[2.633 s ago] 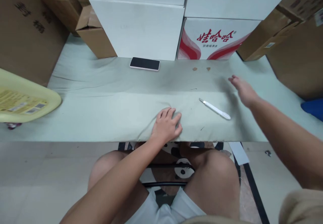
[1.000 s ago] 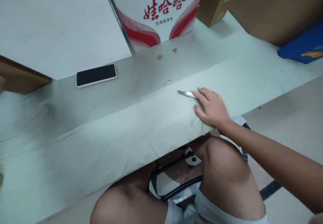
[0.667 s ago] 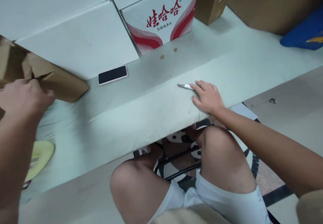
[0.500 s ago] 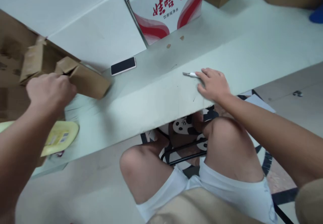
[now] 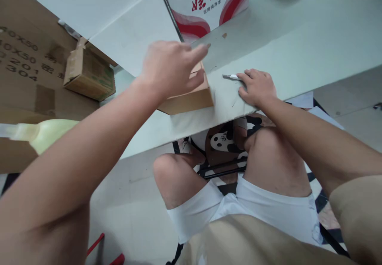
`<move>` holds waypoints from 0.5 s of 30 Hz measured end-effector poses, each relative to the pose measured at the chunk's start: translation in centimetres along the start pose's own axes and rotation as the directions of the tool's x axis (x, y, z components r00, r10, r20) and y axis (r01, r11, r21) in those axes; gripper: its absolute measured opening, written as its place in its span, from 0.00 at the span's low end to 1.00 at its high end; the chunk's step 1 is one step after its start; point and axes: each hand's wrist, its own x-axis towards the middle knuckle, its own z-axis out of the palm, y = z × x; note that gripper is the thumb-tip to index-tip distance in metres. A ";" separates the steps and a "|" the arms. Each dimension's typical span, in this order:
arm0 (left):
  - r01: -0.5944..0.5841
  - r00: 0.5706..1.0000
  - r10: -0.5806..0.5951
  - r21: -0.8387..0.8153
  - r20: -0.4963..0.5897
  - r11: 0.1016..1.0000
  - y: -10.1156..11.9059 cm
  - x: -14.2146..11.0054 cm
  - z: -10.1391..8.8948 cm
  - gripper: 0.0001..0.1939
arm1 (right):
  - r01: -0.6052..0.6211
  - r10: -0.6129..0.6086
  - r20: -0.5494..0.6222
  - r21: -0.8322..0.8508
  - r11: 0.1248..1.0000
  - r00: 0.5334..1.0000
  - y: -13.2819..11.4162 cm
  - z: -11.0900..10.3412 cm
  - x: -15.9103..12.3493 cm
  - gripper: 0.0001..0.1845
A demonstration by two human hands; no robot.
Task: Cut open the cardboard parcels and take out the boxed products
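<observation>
A small brown cardboard box lies on the pale table near its front edge. Over its top is my left hand, slightly blurred, with index finger and thumb spread apart and its other fingers partly hidden. On the table to the right, my right hand rests with its fingers over the white handle of a craft knife. The blade points left, and the rest of the handle is under the hand.
A white and red carton stands at the back beside white panels. Another small cardboard box sits left, before a large printed carton. A pale yellow bottle lies partly behind my left arm. Brown scraps dot the table.
My left hand has brought the small box from the left to the middle of the table, and its fingers have spread. The phone is now hidden from view. My right hand stays on the knife.
</observation>
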 end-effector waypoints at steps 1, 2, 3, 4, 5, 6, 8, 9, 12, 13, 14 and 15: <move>-0.008 0.998 0.009 0.007 -0.067 1.000 -0.1 -0.1 -0.4 0.10 | -0.003 0.003 0.005 -0.003 1.000 1.000 0.0 0.0 0.0 0.29; -0.003 0.991 0.005 0.020 -0.130 1.000 -0.6 -0.3 -1.0 0.11 | -0.008 0.008 0.014 -0.006 1.000 1.000 -0.1 -0.1 0.0 0.30; 0.017 0.982 -0.012 0.025 -0.190 1.000 -1.7 -0.7 -1.5 0.14 | -0.014 0.014 0.025 -0.005 1.000 1.000 -0.2 -0.2 0.0 0.30; 0.046 0.969 -0.043 0.008 -0.243 0.999 -3.1 -1.3 -1.9 0.17 | -0.019 0.019 0.033 -0.002 1.000 0.999 -0.3 -0.3 0.0 0.30; 0.084 0.951 -0.092 -0.040 -0.294 0.996 -4.9 -2.1 -1.9 0.18 | -0.021 0.021 0.037 0.003 1.000 0.999 -0.4 -0.5 -0.1 0.30; 0.132 0.930 -0.164 -0.117 -0.328 0.984 -6.7 -3.1 -1.6 0.16 | -0.021 0.021 0.037 0.009 1.000 0.999 -0.5 -0.6 -0.1 0.30; 0.256 0.867 -0.373 -0.346 -0.330 0.903 -10.1 -5.6 0.3 0.17 | -0.018 0.017 0.034 0.014 1.000 0.999 -0.6 -0.8 -0.2 0.29; 0.317 0.799 -0.505 -0.485 -0.327 0.815 -11.3 -7.1 1.8 0.21 | -0.017 0.017 0.034 0.009 1.000 0.999 -0.6 -0.9 -0.2 0.29; 0.285 0.676 -0.681 -0.753 -0.281 0.593 -12.1 -11.3 6.9 0.30 | -0.019 0.020 0.036 -0.023 1.000 0.999 -0.7 -1.0 -0.3 0.29; 0.258 0.664 -0.704 -0.808 -0.250 0.530 -11.5 -12.4 8.4 0.32 | -0.018 0.019 0.035 -0.031 0.999 0.999 -0.6 -0.9 -0.2 0.29; 0.237 0.668 -0.712 -0.845 -0.218 0.480 -10.7 -13.3 9.7 0.34 | -0.017 0.018 0.031 -0.035 0.999 0.999 -0.6 -0.9 -0.2 0.29; 0.216 0.677 -0.710 -0.870 -0.193 0.443 -9.8 -13.9 10.8 0.36 | -0.014 0.015 0.026 -0.035 0.999 1.000 -0.5 -0.9 -0.2 0.29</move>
